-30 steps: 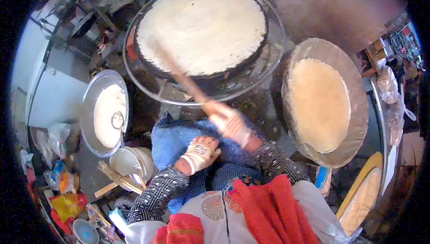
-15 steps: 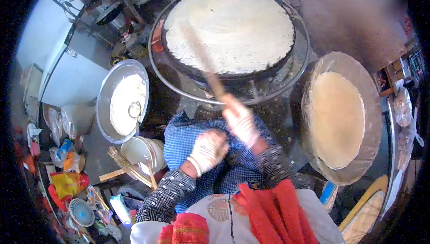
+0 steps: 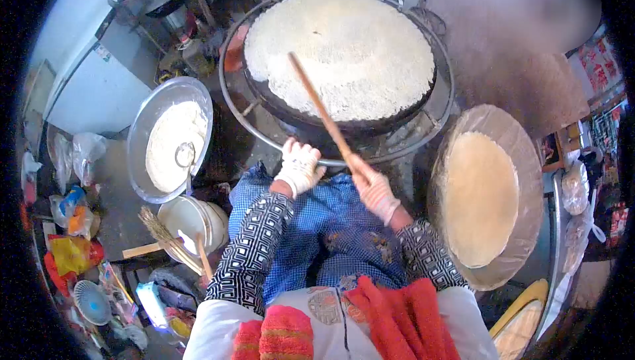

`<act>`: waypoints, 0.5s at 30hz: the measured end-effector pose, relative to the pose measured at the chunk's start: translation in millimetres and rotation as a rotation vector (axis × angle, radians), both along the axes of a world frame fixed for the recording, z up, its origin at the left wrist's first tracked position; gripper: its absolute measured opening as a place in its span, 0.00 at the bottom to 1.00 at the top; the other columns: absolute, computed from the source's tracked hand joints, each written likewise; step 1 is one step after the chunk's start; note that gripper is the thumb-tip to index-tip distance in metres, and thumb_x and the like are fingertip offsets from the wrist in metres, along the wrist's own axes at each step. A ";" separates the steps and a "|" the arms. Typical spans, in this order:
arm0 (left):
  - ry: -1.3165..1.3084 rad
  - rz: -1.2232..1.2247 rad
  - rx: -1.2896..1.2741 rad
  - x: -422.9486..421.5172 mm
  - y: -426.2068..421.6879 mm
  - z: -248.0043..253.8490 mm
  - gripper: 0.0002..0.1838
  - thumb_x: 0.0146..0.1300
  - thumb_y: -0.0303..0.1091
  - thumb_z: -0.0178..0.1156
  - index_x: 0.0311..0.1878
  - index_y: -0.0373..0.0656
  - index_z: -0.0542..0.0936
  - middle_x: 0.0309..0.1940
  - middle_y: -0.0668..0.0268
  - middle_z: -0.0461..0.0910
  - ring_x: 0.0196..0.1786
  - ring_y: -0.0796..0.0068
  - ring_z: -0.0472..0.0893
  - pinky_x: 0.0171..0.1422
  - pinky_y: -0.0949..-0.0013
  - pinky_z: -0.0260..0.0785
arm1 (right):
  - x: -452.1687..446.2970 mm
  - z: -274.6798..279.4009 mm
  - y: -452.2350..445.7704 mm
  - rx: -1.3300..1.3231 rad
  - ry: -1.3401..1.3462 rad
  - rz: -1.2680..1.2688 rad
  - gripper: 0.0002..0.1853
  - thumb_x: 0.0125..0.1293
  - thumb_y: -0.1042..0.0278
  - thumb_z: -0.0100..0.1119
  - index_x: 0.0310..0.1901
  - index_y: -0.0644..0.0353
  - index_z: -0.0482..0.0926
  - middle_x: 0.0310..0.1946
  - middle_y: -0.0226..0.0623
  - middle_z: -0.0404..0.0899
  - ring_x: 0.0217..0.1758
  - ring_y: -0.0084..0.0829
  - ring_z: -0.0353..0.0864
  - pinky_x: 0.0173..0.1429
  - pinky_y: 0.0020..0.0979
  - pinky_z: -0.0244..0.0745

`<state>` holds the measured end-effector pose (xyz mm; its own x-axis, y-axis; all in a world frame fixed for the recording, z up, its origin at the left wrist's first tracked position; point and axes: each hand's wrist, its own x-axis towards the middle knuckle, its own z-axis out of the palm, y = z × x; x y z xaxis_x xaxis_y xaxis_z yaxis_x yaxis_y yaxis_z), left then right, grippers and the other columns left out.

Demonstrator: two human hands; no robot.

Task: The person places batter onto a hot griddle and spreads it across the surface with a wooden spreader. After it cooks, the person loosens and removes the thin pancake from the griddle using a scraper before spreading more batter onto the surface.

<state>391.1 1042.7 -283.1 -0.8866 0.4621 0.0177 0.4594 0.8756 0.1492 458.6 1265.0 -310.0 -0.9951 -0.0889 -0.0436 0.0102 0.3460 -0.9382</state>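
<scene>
My right hand (image 3: 376, 191), in a striped white glove, grips the lower end of a long wooden stick (image 3: 317, 105). The stick slants up and left, its far end above the pale, thin flatbread (image 3: 344, 49). That flatbread covers a large round griddle (image 3: 261, 92) with a dark rim. My left hand (image 3: 299, 168), also gloved, is at the near side of the metal ring (image 3: 248, 125) around the griddle, its fingers curled over the tube. My palm hides that stretch of the ring.
A metal basin (image 3: 137, 155) of pale batter with a ladle (image 3: 185, 155) stands to the left. Below it is a white bucket (image 3: 211, 218) with a straw brush (image 3: 159, 228). On the right, a round flatbread (image 3: 483, 201) lies in a plastic-lined basket (image 3: 529, 228).
My left hand has moved from above my lap forward to the metal ring. My right hand has shifted slightly right and nearer with the stick, whose far end was blurred before. The view has tilted slightly.
</scene>
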 end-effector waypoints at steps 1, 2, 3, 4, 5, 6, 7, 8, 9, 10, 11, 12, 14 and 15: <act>0.010 -0.021 0.031 3.4 9.3 -4.7 0.20 0.51 0.50 0.66 0.42 0.47 0.80 0.41 0.59 0.77 0.55 0.55 0.73 0.73 0.44 0.49 | 7.8 48.7 -9.3 0.084 -0.088 0.002 0.23 0.68 0.78 0.57 0.64 0.56 0.74 0.56 0.36 0.80 0.58 0.21 0.75 0.62 0.24 0.69; -0.002 0.002 0.053 6.4 20.7 -6.9 0.21 0.49 0.51 0.67 0.40 0.46 0.81 0.41 0.59 0.77 0.55 0.54 0.73 0.72 0.45 0.50 | 6.1 42.6 -6.6 0.043 0.065 -0.032 0.23 0.68 0.78 0.57 0.64 0.55 0.74 0.54 0.39 0.81 0.56 0.20 0.76 0.61 0.25 0.71; -0.052 0.014 0.037 9.2 32.8 -0.3 0.21 0.51 0.51 0.66 0.41 0.46 0.80 0.42 0.59 0.77 0.55 0.54 0.73 0.72 0.45 0.50 | 2.7 40.0 -1.6 0.000 0.215 -0.061 0.22 0.69 0.77 0.56 0.64 0.54 0.74 0.52 0.41 0.82 0.55 0.19 0.77 0.59 0.26 0.72; -0.058 0.018 0.056 12.4 42.5 1.6 0.22 0.51 0.52 0.66 0.42 0.46 0.80 0.42 0.59 0.77 0.55 0.54 0.72 0.72 0.45 0.50 | -7.3 39.8 10.3 0.114 0.269 -0.129 0.22 0.69 0.75 0.56 0.64 0.51 0.74 0.48 0.45 0.83 0.50 0.23 0.81 0.54 0.29 0.76; -0.070 0.020 0.074 16.4 52.5 1.7 0.22 0.52 0.52 0.66 0.43 0.46 0.80 0.43 0.58 0.77 0.56 0.54 0.72 0.72 0.45 0.50 | -20.3 45.1 27.8 0.227 0.318 -0.198 0.22 0.70 0.73 0.55 0.64 0.49 0.74 0.43 0.48 0.85 0.44 0.27 0.85 0.49 0.33 0.79; -0.057 0.020 0.079 18.3 60.8 0.2 0.23 0.52 0.52 0.66 0.44 0.46 0.79 0.43 0.58 0.77 0.55 0.54 0.72 0.72 0.44 0.50 | -32.3 52.2 49.9 0.622 0.338 -0.189 0.24 0.70 0.68 0.52 0.68 0.43 0.69 0.31 0.49 0.83 0.31 0.43 0.85 0.37 0.42 0.79; -0.047 0.016 0.084 20.6 68.5 -2.0 0.23 0.52 0.52 0.67 0.45 0.46 0.79 0.44 0.58 0.77 0.55 0.54 0.72 0.72 0.44 0.50 | -45.9 58.3 70.2 1.029 0.147 -0.069 0.29 0.71 0.65 0.50 0.72 0.37 0.59 0.24 0.48 0.81 0.26 0.51 0.80 0.30 0.48 0.74; -0.035 0.008 0.080 21.6 74.0 -5.7 0.24 0.53 0.53 0.67 0.46 0.46 0.78 0.44 0.58 0.77 0.55 0.53 0.73 0.72 0.44 0.50 | -59.1 52.5 89.5 1.137 0.106 -0.051 0.32 0.71 0.64 0.48 0.74 0.35 0.52 0.24 0.49 0.80 0.26 0.49 0.81 0.30 0.47 0.74; -0.063 -0.018 0.070 21.1 79.0 -3.4 0.24 0.53 0.52 0.66 0.46 0.46 0.78 0.44 0.58 0.77 0.55 0.53 0.73 0.72 0.43 0.50 | -74.5 54.0 106.6 1.152 0.108 -0.039 0.33 0.71 0.63 0.47 0.75 0.34 0.50 0.26 0.51 0.81 0.28 0.50 0.82 0.32 0.47 0.75; -0.050 -0.046 0.105 22.6 79.9 -4.2 0.23 0.53 0.52 0.66 0.46 0.46 0.78 0.44 0.58 0.77 0.56 0.54 0.73 0.72 0.43 0.49 | -90.7 49.8 121.4 1.185 0.090 -0.078 0.32 0.71 0.63 0.47 0.75 0.35 0.51 0.26 0.52 0.81 0.28 0.51 0.82 0.33 0.47 0.75; -0.031 -0.077 0.142 21.8 78.3 -4.5 0.23 0.54 0.52 0.66 0.46 0.46 0.78 0.44 0.59 0.77 0.56 0.54 0.73 0.73 0.43 0.49 | -103.6 43.3 129.7 1.219 0.074 -0.123 0.32 0.71 0.62 0.46 0.75 0.36 0.51 0.27 0.53 0.81 0.29 0.52 0.82 0.34 0.47 0.74; -0.041 -0.035 0.107 23.3 73.5 3.6 0.23 0.53 0.52 0.66 0.46 0.46 0.78 0.45 0.59 0.77 0.56 0.54 0.74 0.73 0.42 0.48 | -110.1 41.1 128.4 1.154 0.087 -0.179 0.30 0.72 0.63 0.46 0.74 0.36 0.54 0.28 0.54 0.81 0.29 0.51 0.82 0.34 0.47 0.74; -0.055 0.050 0.055 22.2 53.9 7.9 0.22 0.53 0.51 0.66 0.46 0.48 0.78 0.44 0.60 0.77 0.56 0.55 0.74 0.73 0.38 0.46 | -126.8 29.4 122.4 1.018 0.109 -0.270 0.28 0.72 0.64 0.47 0.73 0.37 0.59 0.29 0.56 0.81 0.30 0.51 0.83 0.35 0.45 0.74; -0.011 0.062 0.039 19.8 42.7 5.0 0.22 0.53 0.50 0.66 0.46 0.47 0.78 0.44 0.60 0.77 0.55 0.56 0.74 0.73 0.37 0.45 | -131.7 15.7 115.7 0.824 0.194 -0.340 0.23 0.73 0.65 0.48 0.69 0.40 0.67 0.27 0.50 0.82 0.27 0.44 0.81 0.35 0.43 0.73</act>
